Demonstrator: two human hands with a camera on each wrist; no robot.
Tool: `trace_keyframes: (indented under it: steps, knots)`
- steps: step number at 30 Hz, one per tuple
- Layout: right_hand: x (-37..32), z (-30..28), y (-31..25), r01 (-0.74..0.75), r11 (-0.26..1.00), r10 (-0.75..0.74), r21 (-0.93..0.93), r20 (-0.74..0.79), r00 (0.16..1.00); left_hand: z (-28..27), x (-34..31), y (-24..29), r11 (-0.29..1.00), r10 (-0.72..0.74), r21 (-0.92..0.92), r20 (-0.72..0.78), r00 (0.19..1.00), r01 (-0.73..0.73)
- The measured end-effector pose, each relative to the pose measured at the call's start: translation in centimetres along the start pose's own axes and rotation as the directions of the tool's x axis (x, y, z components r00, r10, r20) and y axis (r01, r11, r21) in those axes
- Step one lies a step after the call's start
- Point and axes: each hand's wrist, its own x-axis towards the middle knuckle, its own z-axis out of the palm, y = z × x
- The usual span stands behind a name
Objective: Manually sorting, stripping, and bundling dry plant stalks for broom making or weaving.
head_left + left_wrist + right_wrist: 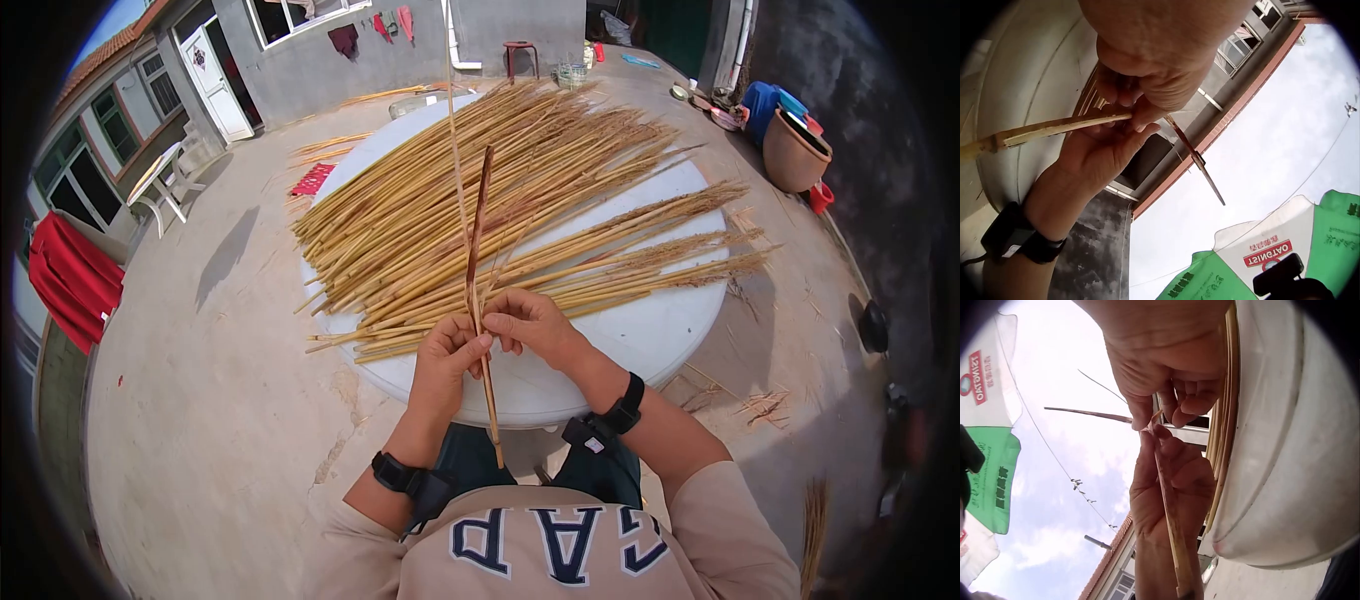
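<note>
In front of the person, near the table's edge, a dry reed stalk (pixel 488 392) slants upward through both hands. My left hand (pixel 448 352) grips it with the thumb along its front. Right beside it my right hand (pixel 537 325) pinches at the same spot, thumb and fingertips on the stalk. A brown, dry leaf sheath (pixel 478 220) stands up above the hands, with a thin pale strand next to it. The right wrist view has the stalk (pixel 1172 525) running along the left palm, with a small split piece at the fingertips. In the left wrist view the stalk (pixel 1054 130) looks pale and partly split.
A large pile of reed stalks (pixel 440 210) with feathery tips lies across the white round table (pixel 690 335). Beyond are a red stool (pixel 521 60), a clay pot (pixel 795 155) and a white plastic table (pixel 160 180). Stalk scraps (pixel 765 408) litter the ground at right.
</note>
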Motion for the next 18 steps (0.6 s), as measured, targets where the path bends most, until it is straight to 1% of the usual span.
trace_keyframes:
  steps: [1,2,3,5,7,9,10,12,14,18]
  knots:
    - [-0.07,0.05,-0.17,0.030,0.999,-0.030,0.032,-0.012,0.999,0.05,-0.18,-0.10,0.998,-0.055,-0.001,0.043,0.998,0.055]
    - [-0.05,-0.11,-0.01,0.024,0.999,-0.023,0.028,-0.019,1.000,0.07,-0.24,-0.17,0.994,-0.105,0.002,0.089,0.991,0.105]
    - [0.04,-0.36,0.26,0.027,0.999,-0.026,0.036,-0.024,0.999,-0.09,-0.24,-0.32,0.994,-0.108,-0.004,0.095,0.990,0.109]
    - [0.03,-0.63,0.39,0.032,0.999,-0.031,0.042,-0.031,0.999,-0.57,-0.13,-0.57,0.987,-0.163,0.005,0.136,0.977,0.163]
    - [0.06,-0.63,0.41,0.001,0.999,0.000,0.034,-0.022,1.000,-0.82,-0.05,-0.66,0.985,-0.173,0.000,0.149,0.974,0.175]
    - [0.00,-0.52,0.06,0.008,0.998,-0.006,0.060,-0.024,1.000,-0.85,-0.07,-0.63,0.983,-0.183,-0.004,0.156,0.971,0.185]
    - [-0.05,-0.40,-0.08,0.014,0.996,-0.012,0.085,-0.027,1.000,-0.72,-0.13,-0.59,0.983,-0.171,-0.033,0.161,0.972,0.178]
    - [-0.08,-0.24,-0.12,0.016,0.997,-0.013,0.081,-0.036,0.999,-0.74,-0.20,-0.76,0.983,-0.161,-0.065,0.163,0.973,0.174]
    - [-0.12,-0.20,-0.18,0.018,0.997,-0.015,0.073,-0.043,0.999,-0.82,-0.11,-1.06,0.988,-0.135,-0.047,0.169,0.976,0.144]
    - [-0.05,-0.31,-0.05,0.033,0.997,-0.028,0.076,-0.063,0.998,-0.59,-0.23,-1.05,0.991,-0.129,-0.010,0.152,0.980,0.132]
